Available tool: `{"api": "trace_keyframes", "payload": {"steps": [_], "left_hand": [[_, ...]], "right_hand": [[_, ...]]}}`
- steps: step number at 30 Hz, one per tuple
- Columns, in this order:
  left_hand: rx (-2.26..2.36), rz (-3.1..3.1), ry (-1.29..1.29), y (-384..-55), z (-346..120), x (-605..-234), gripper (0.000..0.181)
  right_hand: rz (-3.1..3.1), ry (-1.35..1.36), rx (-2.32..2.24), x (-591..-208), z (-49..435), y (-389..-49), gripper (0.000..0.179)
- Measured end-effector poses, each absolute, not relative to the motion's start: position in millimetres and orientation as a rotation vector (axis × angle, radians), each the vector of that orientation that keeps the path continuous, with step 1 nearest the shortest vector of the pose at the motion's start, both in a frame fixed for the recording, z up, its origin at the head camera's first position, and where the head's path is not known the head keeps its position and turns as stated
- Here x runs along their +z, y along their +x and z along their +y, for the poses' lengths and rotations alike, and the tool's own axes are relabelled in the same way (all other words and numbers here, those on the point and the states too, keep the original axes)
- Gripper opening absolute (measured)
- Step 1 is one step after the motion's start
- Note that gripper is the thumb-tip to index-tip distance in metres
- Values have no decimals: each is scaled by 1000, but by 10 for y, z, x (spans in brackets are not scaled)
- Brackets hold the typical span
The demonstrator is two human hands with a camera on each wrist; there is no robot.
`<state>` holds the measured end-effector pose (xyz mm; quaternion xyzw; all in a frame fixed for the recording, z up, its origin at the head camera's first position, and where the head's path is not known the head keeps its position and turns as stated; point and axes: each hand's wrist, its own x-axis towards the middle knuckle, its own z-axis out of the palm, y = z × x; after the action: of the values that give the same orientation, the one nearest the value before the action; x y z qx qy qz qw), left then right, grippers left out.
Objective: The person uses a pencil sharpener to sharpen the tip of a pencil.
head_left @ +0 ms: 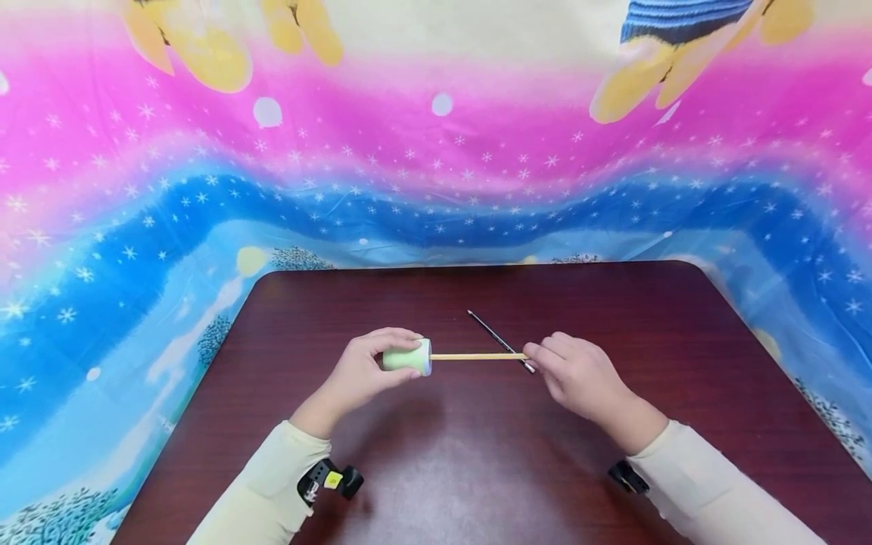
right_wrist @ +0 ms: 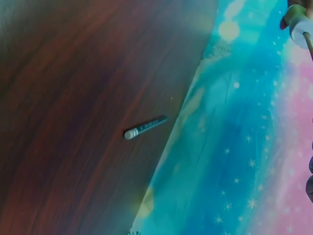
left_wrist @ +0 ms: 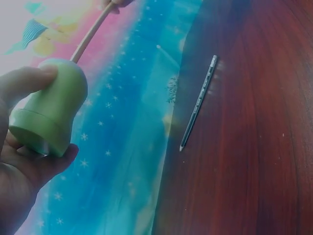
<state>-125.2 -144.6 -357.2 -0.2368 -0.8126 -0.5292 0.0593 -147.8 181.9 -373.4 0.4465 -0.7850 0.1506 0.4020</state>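
My left hand grips a light green pencil sharpener, thumb on one side and fingers on the other. A yellow pencil runs level from the sharpener's pale end face to my right hand, which pinches its far end. In the left wrist view the sharpener has a rounded, waisted body, with the pencil entering its top. Only part of the sharpener shows in the right wrist view, at the upper right corner. The pencil's tip is hidden inside the sharpener.
A dark pencil with a pale eraser end lies slantwise on the reddish-brown table, beyond and partly beneath the yellow pencil in the head view. A colourful snowflake-printed cloth hangs behind and beside the table. Both sleeves carry black wrist devices.
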Motion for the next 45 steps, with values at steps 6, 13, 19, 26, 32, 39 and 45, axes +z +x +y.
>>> {"api": "trace_keyframes", "payload": {"steps": [6,13,19,26,32,39,45], "left_hand": [[-1511,-2466,-798,-1260,-1445,-3596,33],[-1404,-2411,-897,-1256,-1426,-3629,32],[-1556,-2444,-768,-1262,-1439,-3602,34],[-1729,-2484,-682,-1272,-1467,-3564,36],[-1620,-2482,-771,-1245,-1468,-3536,35],[-1514,-2425,-844,-1231,-1435,-3516,33],[-1659,-2465,-653,-1254,-1456,-3526,37]], "right_hand": [[-2326,1168,632,-3695,1841,-1390,17],[-2949,1002,1285,-3568,1913,-1433,14],[-2488,1070,606,-3697,1853,-1398,17],[-2031,1148,386,-3768,1792,-1434,33],[-2493,1193,798,-3642,1809,-1364,15],[-2929,902,1425,-3510,1839,-1388,18],[-2332,1073,510,-3620,1821,-1420,20]]}}
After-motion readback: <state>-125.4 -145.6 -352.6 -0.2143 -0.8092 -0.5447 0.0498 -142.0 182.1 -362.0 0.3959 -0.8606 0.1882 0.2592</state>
